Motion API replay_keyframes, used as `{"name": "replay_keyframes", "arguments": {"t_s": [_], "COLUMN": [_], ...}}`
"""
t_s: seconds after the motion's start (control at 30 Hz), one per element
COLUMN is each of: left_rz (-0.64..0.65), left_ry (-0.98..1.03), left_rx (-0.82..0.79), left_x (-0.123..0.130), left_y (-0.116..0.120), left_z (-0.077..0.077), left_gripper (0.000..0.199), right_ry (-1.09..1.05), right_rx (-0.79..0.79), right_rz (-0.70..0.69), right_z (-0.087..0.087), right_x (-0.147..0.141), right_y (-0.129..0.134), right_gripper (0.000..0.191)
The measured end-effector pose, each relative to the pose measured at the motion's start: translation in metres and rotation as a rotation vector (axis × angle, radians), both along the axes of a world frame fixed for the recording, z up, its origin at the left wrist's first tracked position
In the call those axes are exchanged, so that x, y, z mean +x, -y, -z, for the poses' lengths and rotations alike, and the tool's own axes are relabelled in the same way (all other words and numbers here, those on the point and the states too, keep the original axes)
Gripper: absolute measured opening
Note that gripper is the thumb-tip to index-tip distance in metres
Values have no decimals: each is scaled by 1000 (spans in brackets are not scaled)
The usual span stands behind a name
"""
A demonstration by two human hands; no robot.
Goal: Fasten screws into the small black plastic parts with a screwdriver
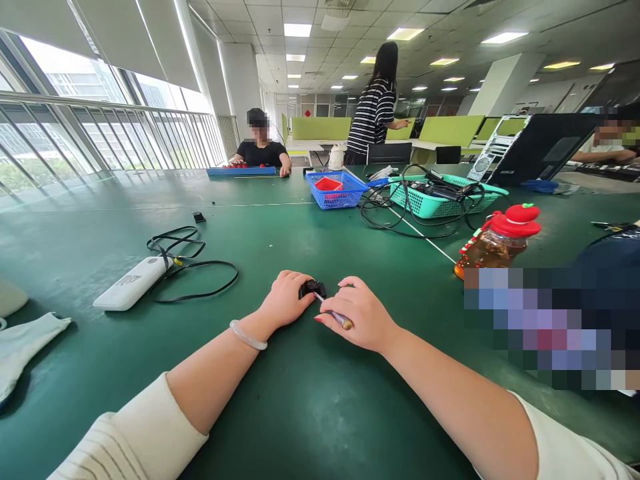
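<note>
My left hand [286, 298] presses a small black block-like part [314, 288] against the green table, its fingers closed around the left side. What kind of part it is, I cannot make out. In my right hand [364, 315] a small screwdriver [342, 320] is pinched between thumb and fingers. Its thin shaft slants up and left to the black part, and the tip seems to touch it near my left thumb. The handle end points toward me.
A white power bank [133, 285] with a looped black cable lies left. Farther back are a blue basket [340, 199], a green basket [425, 207] of cables and a small black piece [199, 217]. A red-lidded bottle [500, 241] stands right. People are across and beside the table.
</note>
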State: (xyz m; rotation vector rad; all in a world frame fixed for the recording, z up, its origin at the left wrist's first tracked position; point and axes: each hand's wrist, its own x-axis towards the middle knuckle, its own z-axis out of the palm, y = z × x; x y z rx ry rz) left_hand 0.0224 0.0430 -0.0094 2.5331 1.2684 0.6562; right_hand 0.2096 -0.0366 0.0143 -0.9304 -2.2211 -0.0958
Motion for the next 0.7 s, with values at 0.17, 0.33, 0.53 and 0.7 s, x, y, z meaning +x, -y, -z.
{"name": "replay_keyframes", "arguments": {"t_s": [0.17,0.33,0.53,0.7], "left_rz": [1,-12,-21,-15], "left_ry": [1,5,3,3], "left_rx": [-3,-23,-35,-17], "left_x": [0,0,0,0], "left_y": [1,2,3,2], "left_z": [-1,-3,-3,-2], "left_gripper": [26,27,28,27], "right_ry": [5,4,49,60], "right_rx": [-7,34,38,11], "right_rz": [20,13,-22,11], "right_z": [-2,0,7,5], "right_x": [-2,-1,-1,-2], "right_y": [2,2,-1,1], "right_gripper": [24,22,23,24]}}
